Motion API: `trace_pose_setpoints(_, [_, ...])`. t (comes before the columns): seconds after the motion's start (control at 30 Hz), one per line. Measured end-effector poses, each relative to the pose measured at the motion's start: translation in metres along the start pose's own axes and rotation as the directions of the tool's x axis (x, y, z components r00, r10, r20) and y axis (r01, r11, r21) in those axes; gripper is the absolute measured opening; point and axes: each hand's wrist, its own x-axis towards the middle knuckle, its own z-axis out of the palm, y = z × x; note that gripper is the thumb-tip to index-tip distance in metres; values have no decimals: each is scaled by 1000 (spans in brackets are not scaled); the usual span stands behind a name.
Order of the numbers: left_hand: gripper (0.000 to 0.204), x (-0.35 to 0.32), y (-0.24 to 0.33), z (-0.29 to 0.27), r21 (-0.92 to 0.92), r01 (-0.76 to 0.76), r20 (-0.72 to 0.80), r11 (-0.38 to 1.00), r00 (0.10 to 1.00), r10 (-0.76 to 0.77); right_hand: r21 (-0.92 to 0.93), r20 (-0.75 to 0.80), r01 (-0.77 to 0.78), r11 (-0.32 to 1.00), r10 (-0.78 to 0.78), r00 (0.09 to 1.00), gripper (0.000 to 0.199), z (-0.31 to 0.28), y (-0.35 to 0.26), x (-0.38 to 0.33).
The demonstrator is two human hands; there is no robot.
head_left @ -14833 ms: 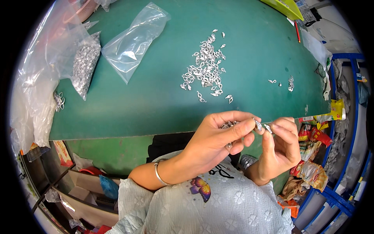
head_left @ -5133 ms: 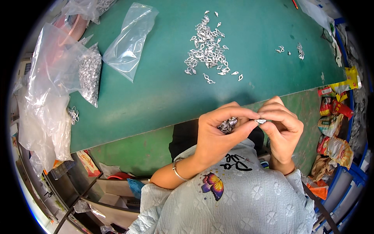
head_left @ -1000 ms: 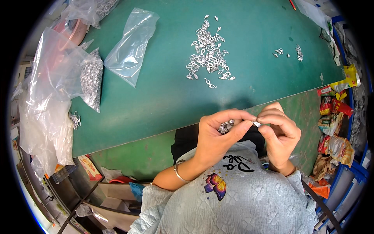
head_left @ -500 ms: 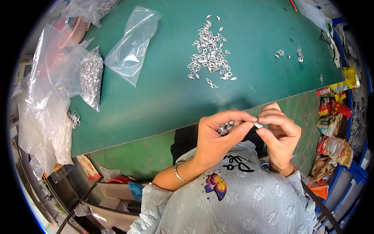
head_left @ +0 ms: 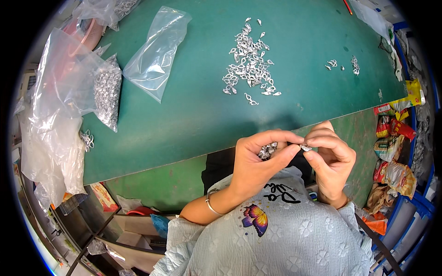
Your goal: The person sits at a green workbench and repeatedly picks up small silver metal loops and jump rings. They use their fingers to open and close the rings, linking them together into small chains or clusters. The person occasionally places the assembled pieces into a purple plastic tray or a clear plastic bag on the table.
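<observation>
Just off the table's near edge, my left hand [head_left: 253, 161] and my right hand [head_left: 332, 158] meet fingertip to fingertip. Between them is a small silver metal piece [head_left: 305, 147], leaf-shaped and pinched by both hands; its finer detail is too small to make out. Several more silver pieces [head_left: 268, 151] are gathered inside my curled left fingers. On the table beyond lies a loose pile of small silver looped metal pieces [head_left: 251, 64], a few of them strayed around its rim.
The green table [head_left: 193, 119] spans the far side. A flat clear bag [head_left: 159, 50] lies left of the pile, with a bag full of silver pieces [head_left: 108, 92] farther left. A smaller cluster [head_left: 355, 65] lies at right. Colourful packages [head_left: 398, 177] stand beyond the table's right side.
The pinched silver piece has tilted slightly between my fingertips. Both hands stay in almost the same place.
</observation>
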Motion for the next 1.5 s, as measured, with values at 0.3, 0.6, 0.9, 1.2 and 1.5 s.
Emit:
trace_pose_setpoints(0.3, [14,2,-4,-2,7,-37,28,999,999,36,33,-2,-30,999,30,1000,21,1,0,1])
trace_pose_setpoints(0.6, [10,3,-4,-2,-21,14,-11,1000,1000,-14,96,13,-87,992,87,996,16,1,1,0])
trace_pose_setpoints(0.9, [10,3,0,-3,-122,118,27,985,993,-116,162,29,-128,978,125,992,12,-1,5,0])
trace_pose_setpoints(1.2, [16,8,-2,2,-94,206,-29,974,977,-209,364,34,-268,892,275,961,6,-3,10,4])
trace_pose_setpoints(1.5, [16,19,-13,4,-108,257,-143,960,952,-271,-174,-599,-238,955,89,796,11,-117,81,50])
